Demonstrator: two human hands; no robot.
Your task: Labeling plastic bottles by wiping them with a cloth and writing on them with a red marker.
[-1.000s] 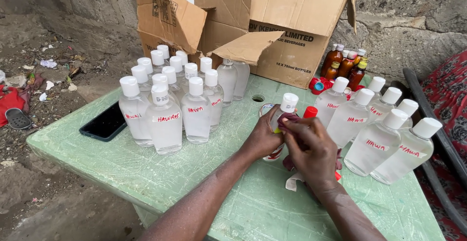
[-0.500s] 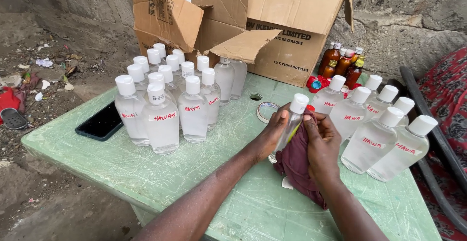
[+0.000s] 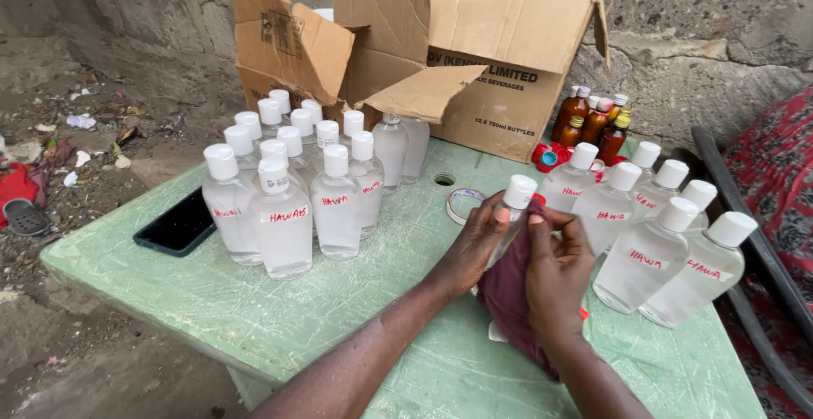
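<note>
A table [image 3: 254, 317] is set before a wall [image 3: 720, 55]. Cardboard boxes [image 3: 500, 55] are placed at its far edge. A cluster of bottles [image 3: 296, 182] is grouped left, a phone [image 3: 179, 224] further left. More bottles [image 3: 660, 233] are ranged right; a tape roll [image 3: 461, 203] lies between.

Both our forearms reach in from below, converging mid-frame. Left hand [image 3: 471, 250] cupped, fingers [image 3: 494, 216] curled inward in a grip. Right hand [image 3: 555, 271] facing it, fingers pressed close, thumb up.
</note>
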